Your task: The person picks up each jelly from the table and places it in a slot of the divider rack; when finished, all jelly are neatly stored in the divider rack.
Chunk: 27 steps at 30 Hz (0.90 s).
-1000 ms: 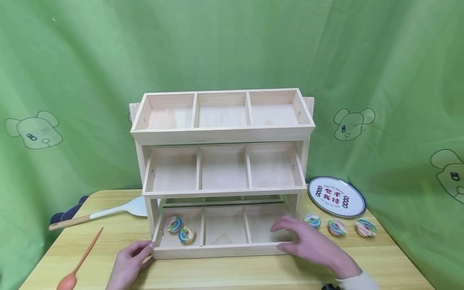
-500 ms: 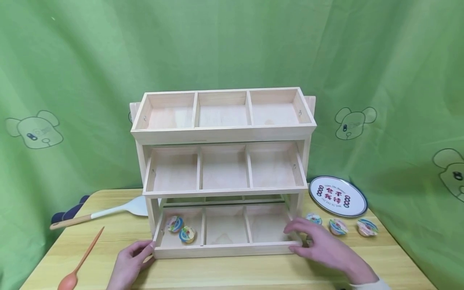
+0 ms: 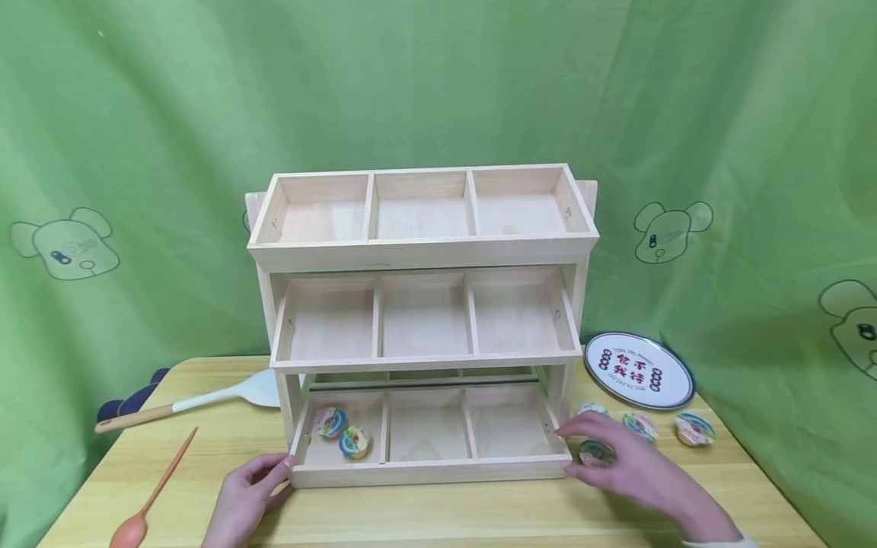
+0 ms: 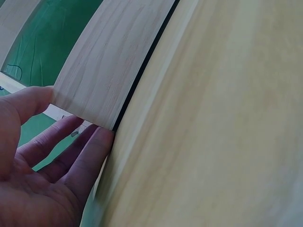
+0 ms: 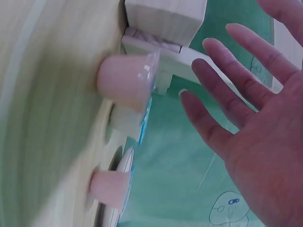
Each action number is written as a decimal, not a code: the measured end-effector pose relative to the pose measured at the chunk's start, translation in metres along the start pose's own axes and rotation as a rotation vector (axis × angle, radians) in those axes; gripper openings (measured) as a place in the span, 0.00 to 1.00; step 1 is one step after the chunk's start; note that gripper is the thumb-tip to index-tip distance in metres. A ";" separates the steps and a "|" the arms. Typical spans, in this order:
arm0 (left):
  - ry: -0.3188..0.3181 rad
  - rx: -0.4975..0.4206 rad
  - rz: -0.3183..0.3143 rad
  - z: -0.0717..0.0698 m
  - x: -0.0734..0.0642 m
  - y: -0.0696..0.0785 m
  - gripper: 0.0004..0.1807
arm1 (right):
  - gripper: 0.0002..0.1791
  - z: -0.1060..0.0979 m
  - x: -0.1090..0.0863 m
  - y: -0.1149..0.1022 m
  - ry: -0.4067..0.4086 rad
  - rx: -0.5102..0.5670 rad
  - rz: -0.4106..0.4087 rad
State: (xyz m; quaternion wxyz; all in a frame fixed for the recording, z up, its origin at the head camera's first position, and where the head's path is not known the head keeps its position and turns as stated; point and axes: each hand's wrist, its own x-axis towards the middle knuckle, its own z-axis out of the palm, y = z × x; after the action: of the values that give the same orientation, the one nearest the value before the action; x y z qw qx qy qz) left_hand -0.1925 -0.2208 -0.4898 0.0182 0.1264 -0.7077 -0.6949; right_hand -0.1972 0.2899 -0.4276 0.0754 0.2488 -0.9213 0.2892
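A three-tier wooden rack [image 3: 414, 255] stands on the table, its bottom tray [image 3: 432, 473] lowest at the front. My left hand [image 3: 248, 495] holds the tray's left front corner, thumb at the upper edge and fingers against the end. Two jelly cups, a pink-lidded one [image 3: 331, 423] and a yellowish one [image 3: 354, 442], lie in the tray's left compartment. Just past the tray's right end, my right hand [image 3: 637, 468] has its fingers spread over a pink jelly cup [image 5: 124, 80]. In the right wrist view, the fingers show straight and apart from the cup, holding nothing.
Three more jelly cups, including a pink one [image 3: 693, 429], stand in a row on the right, partly hidden by my hand. Behind them lies an oval plate [image 3: 637, 371]. On the left are a white spatula [image 3: 256, 390] and an orange spoon [image 3: 130, 529].
My right hand has moved right, from over the tray's right compartment to beyond the tray's end, where a jelly cup now shows between its fingers. My left hand has stayed at the corner.
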 end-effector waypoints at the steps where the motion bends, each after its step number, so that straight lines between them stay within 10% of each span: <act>1: 0.001 0.001 0.000 0.000 0.000 0.000 0.17 | 0.22 0.000 -0.001 0.001 0.007 -0.003 0.010; 27: 0.005 0.010 -0.004 0.000 -0.001 0.001 0.17 | 0.22 0.003 -0.011 0.024 -0.063 -0.068 0.142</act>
State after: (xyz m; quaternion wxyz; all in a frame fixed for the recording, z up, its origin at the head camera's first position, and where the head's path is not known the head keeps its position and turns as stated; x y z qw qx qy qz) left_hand -0.1917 -0.2201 -0.4887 0.0179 0.1294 -0.7110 -0.6910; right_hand -0.1997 0.3102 -0.4455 0.0343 0.1891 -0.9478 0.2545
